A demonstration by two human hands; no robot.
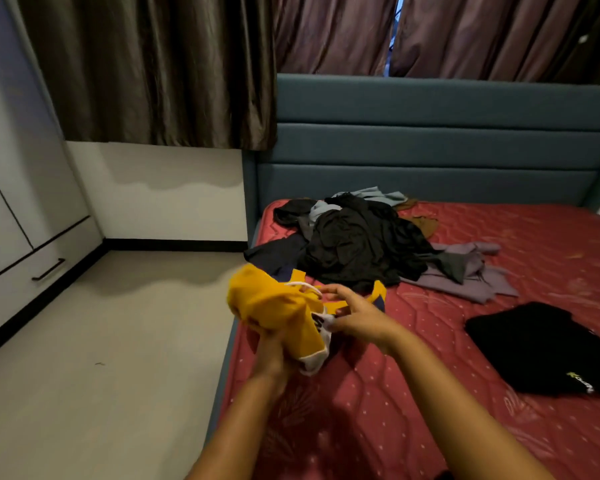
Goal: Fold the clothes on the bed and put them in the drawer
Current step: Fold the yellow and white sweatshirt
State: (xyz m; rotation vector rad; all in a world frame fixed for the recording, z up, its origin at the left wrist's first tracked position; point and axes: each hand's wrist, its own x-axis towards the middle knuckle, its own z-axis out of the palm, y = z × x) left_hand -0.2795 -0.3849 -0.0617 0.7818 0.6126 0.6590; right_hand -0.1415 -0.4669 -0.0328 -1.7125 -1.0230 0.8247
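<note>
Person at the bedside holds a yellow garment (274, 306) with white trim in both hands, raised above the near left edge of the bed (465, 427), whose red quilted mattress is bare of sheets. The left hand (271, 355) grips the bunched cloth from beneath, its fingers mostly buried in the fabric; the right hand (354, 313), at 3 o'clock of the bundle, has thumb and curled fingers pinching the garment's trimmed edge. A loose pile of clothes (357, 247), mostly black with grey, pale blue, brown and mauve pieces, lies on the mattress at 12 o'clock from the hands, near the teal padded headboard (430, 140). 1 folded black garment (541, 351) with a small light logo lies flat at 3 o'clock, well apart from the pile. Dark curtains (153, 64) hang behind the headboard and along the wall at 11 o'clock. At 9 o'clock, across the pale floor (101, 341), a white wardrobe (4, 220) stands against the wall, and its low drawer (49, 269) with a dark bar handle is closed.
</note>
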